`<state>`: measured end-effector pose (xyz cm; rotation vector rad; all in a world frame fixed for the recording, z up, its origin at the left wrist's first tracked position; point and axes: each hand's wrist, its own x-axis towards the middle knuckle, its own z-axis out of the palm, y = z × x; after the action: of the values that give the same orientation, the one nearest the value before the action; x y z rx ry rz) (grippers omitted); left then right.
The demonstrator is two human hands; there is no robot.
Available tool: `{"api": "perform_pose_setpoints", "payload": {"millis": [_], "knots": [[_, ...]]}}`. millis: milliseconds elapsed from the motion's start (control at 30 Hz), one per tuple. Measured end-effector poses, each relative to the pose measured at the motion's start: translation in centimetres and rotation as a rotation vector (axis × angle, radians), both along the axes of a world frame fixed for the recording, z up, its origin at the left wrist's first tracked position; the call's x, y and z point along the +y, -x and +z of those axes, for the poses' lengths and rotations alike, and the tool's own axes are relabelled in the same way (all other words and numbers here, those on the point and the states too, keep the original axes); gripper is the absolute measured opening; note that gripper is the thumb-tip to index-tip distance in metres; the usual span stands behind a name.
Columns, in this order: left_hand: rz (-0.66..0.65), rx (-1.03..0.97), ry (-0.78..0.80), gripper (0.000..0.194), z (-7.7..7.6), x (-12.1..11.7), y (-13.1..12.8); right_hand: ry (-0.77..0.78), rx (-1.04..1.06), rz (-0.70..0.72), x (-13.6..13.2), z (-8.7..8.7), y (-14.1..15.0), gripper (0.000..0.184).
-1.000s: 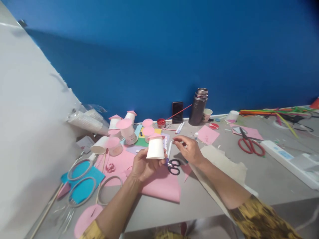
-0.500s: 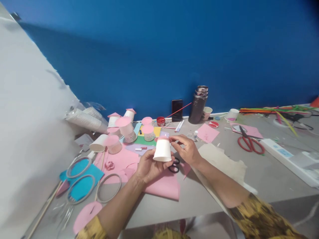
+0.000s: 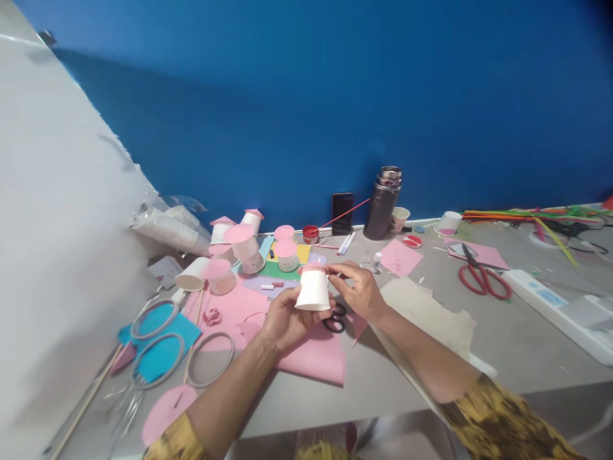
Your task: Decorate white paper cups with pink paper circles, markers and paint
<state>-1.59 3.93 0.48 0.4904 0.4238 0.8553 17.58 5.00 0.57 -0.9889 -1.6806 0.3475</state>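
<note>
A white paper cup (image 3: 313,292) is held upside down over the pink paper, with a pink paper disc (image 3: 314,269) on its upturned base. My left hand (image 3: 287,322) wraps round the cup from below and the left. On the other side, my right hand (image 3: 355,287) is closed, its thumb and fingertips pinched at the right edge of the disc. Whether anything small is between those fingertips I cannot make out. Black-handled scissors (image 3: 335,318) lie partly hidden behind the hands, on the pink paper sheet (image 3: 316,358).
Several cups topped with pink discs (image 3: 241,235) stand at the left, near stacked paper cups (image 3: 167,230). Grey hoops (image 3: 211,359) lie nearer me. A dark flask (image 3: 382,203) and a phone (image 3: 341,214) stand by the wall. Red-handled scissors (image 3: 484,281) and a power strip (image 3: 558,313) lie right.
The view has shifted slightly, so the surroundings sit a little further right. Both hands keep nearly the same hold on the cup and disc.
</note>
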Motion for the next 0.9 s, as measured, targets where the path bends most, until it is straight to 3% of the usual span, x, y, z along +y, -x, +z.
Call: {"api": "perform_pose_setpoints", "payload": {"millis": [167,300,500,900], "knots": [[0.061,0.053,-0.038,0.047,-0.2,-0.1,-0.2,0.082,0.048,0.022,0.0,0.2,-0.1,0.021],[0.182,0.094,-0.138,0.069,0.3,-0.6,-0.7,0.157,0.102,0.016,0.2,0.0,-0.2,0.020],[0.227,0.174,-0.184,0.089,1.0,-1.2,-0.6,0.241,0.161,0.047,0.2,-0.2,-0.1,0.021],[0.245,0.183,-0.234,0.061,1.3,-1.3,-0.8,0.243,0.172,0.044,0.2,-0.2,0.0,0.020]]}}
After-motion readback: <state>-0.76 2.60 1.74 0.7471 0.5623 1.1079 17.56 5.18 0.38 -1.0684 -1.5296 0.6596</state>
